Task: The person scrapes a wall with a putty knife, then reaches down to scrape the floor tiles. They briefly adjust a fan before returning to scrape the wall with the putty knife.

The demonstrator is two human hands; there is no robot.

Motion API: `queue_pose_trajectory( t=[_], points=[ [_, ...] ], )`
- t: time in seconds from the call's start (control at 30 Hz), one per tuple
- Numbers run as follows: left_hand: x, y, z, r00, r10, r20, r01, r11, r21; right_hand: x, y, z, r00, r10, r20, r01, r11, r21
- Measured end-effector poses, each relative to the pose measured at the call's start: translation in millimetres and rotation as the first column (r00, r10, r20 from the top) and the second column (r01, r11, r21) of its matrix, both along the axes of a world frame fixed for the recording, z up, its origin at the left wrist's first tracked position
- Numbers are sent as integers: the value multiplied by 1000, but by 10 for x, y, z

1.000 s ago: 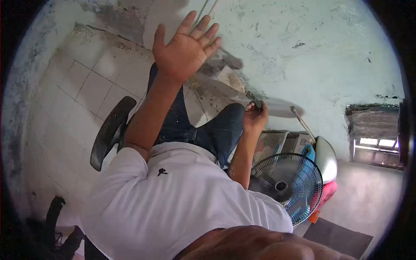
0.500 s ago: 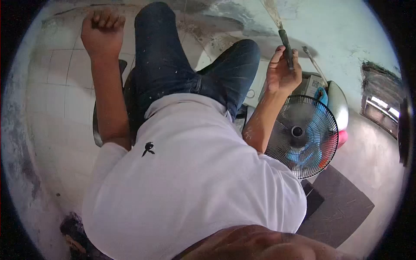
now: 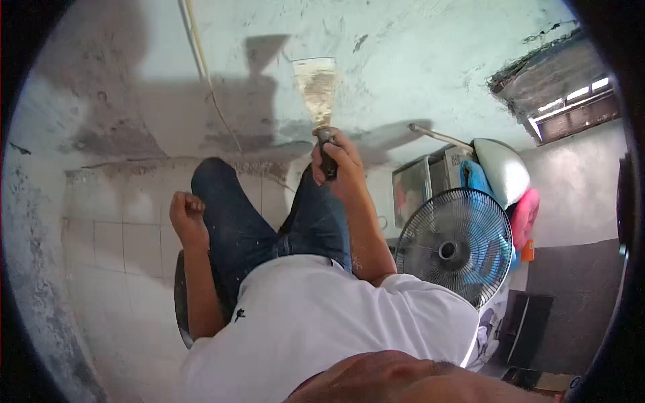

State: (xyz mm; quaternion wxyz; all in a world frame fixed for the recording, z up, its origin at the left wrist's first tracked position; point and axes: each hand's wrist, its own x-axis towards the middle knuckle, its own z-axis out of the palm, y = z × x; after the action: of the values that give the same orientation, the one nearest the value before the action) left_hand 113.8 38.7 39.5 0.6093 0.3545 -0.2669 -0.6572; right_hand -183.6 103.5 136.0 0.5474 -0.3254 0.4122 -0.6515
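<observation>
My right hand [image 3: 342, 164] is wrapped around the dark handle of a paint scraper [image 3: 316, 91]. Its wide, worn metal blade points up, in front of the pale green wall [image 3: 403, 74]. The blade's shadow falls to its left, apart from the blade itself. My left hand [image 3: 189, 218] is beside my left knee, its fingers curled into a loose fist with nothing visible in it.
A black-caged fan [image 3: 447, 252] stands close to my right elbow. Behind it are a pillow [image 3: 500, 173], a pink cushion [image 3: 525, 215] and a long stick [image 3: 440, 136]. A yellowish cable [image 3: 205, 74] hangs down the wall. Upper right is a window opening [image 3: 571, 101].
The view has tipped up to show more of the wall. My right hand has moved inward to the left with the scraper, now blade up before the wall. My left hand appears lower.
</observation>
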Motion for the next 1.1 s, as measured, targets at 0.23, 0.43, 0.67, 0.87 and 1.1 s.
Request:
queue_pose_trajectory(
  t=[0.23,0.43,0.67,0.87,1.1],
  points=[
    [-371,-43,-17,993,-31,114,36,999,-38,-563,-554,381,804,-502,-321,403,855,-327],
    [-1184,-69,125,913,-295,281,340,931,-129,-764,-877,464,733,-560,-386,427,820,-380],
    [-2424,-501,799,802,-248,544,517,743,-425,-818,-1061,278,762,-575,-298,472,808,-353],
    [-3050,-646,700,761,-449,467,629,688,-363,-783,-1036,304,833,-515,-199,478,853,-207],
    [-3070,-639,764,734,-573,364,677,656,-333,-1021,-1212,549,863,-449,-233,391,884,-256]
  ],
)
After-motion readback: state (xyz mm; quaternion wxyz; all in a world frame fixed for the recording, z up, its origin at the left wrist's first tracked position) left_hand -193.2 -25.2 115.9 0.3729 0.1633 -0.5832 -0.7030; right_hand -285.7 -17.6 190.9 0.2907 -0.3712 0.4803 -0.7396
